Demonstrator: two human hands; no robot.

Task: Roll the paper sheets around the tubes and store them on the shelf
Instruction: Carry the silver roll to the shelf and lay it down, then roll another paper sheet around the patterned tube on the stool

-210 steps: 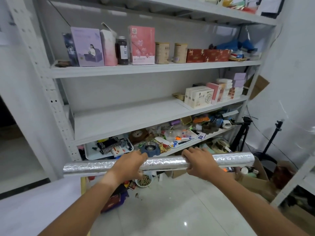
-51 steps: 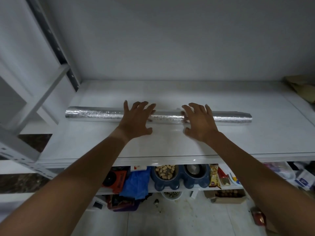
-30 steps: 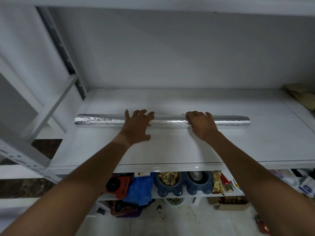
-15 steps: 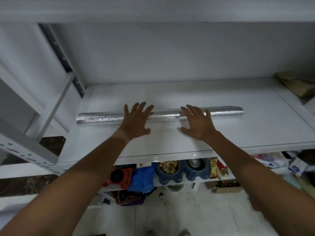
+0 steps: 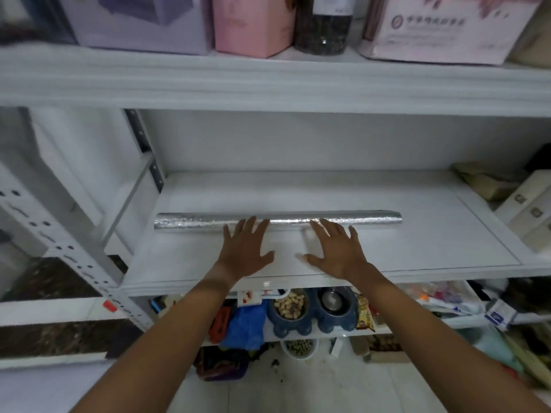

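The white shelf (image 5: 417, 251) now carries the silver roll (image 5: 190, 221), which 7 seconds ago was held in the air. The left hand (image 5: 246, 248) and right hand (image 5: 337, 248) lie flat, fingers spread, fingertips at the roll; storing it looks done.

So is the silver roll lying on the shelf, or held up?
Lying on the shelf. The roll rests flat; both hands' fingers are straight, none curled round it.

I count one silver roll (image 5: 277, 219) on the shelf (image 5: 417, 248), two hands, left hand (image 5: 244, 251) and right hand (image 5: 337, 251), and two pink boxes (image 5: 253, 25) above.
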